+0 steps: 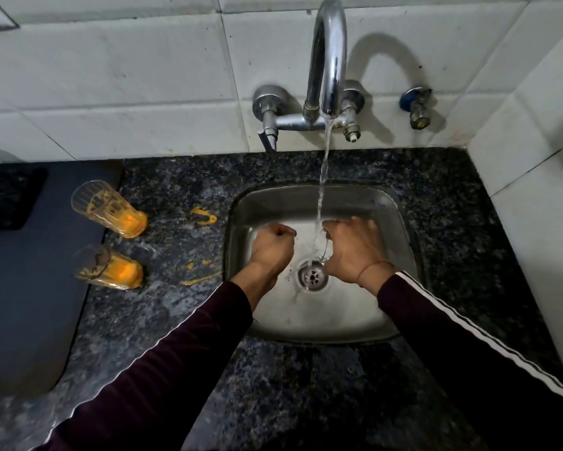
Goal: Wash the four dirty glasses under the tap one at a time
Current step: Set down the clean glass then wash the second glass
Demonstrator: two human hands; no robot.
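At the far left a dark blue mat (29,288) covers the counter, with a black rectangular object (7,196) lying on its far end. Two dirty glasses stand at the mat's right edge, well apart from the sink: the far glass (111,208) and the near glass (109,267), each smeared inside and holding orange residue at its base. To their right, orange smears (203,216) mark the speckled dark granite counter (176,320), one hook-shaped patch farther back and a thin streak nearer.

The steel sink (387,320) sits right of centre, with its round drain (312,276) in the middle of the basin. The person's left hand (272,247) hovers over the left part of the basin, fingers curled into a closed fist; nothing can be seen inside it. A chrome gooseneck tap (329,60) rises from the tiled wall (111,92), and its stream of water (322,190) falls between the two hands onto the drain. The right hand (355,252) is just right of the stream, fingers wrapped around a clear glass (322,247) whose rim edge shows faintly in the water; a red thread circles that wrist. Both arms wear dark maroon sleeves (176,369) with white stripes. A blue-capped valve (415,105) sticks out of the wall at the far right.
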